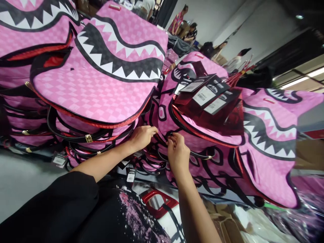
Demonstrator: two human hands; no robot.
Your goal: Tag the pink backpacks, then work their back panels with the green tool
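My left hand (142,135) and right hand (178,152) pinch a thin black strap (162,140) between soft, floppy pink bags (101,91); grip straps, not slick panels.

– Where are we looking from?
– From one camera on our head, tipped forward and down along our own arms, and rolled hard to one side, so the room leans.
– How near?
– Close: the stack of pink bags (106,84) fills most of the view within arm's reach, with the far wall (202,17) and other people small behind it.
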